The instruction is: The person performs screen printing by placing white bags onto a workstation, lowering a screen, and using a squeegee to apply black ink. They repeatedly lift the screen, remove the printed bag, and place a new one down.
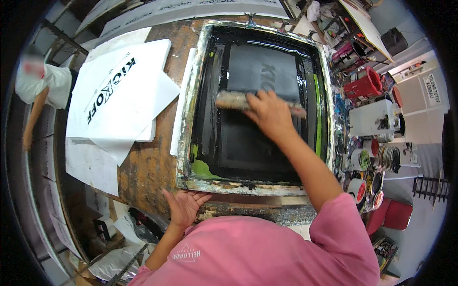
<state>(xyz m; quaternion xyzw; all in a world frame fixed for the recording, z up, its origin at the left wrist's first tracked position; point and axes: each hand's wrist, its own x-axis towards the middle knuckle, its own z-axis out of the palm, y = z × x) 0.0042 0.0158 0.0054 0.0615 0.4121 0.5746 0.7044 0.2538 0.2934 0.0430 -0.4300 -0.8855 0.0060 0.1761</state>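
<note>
Faintly, lettering (268,74) beyond the squeegee (233,100)

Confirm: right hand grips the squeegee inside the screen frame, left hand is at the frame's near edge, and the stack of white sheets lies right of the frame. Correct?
Not quite: the head view shows the stack of white sheets left of the screen frame. The right hand does grip the squeegee, with the left hand at the frame's near edge.

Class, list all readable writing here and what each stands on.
Wording not copied; placement only.
White paper stack: large black lettering; its thin line too small to read.
Dark mesh: dark, faint lettering.
Pink shirt: small white lettering.
White wall sign: dark lettering.
Far sheets: smaller dark lettering.
</note>
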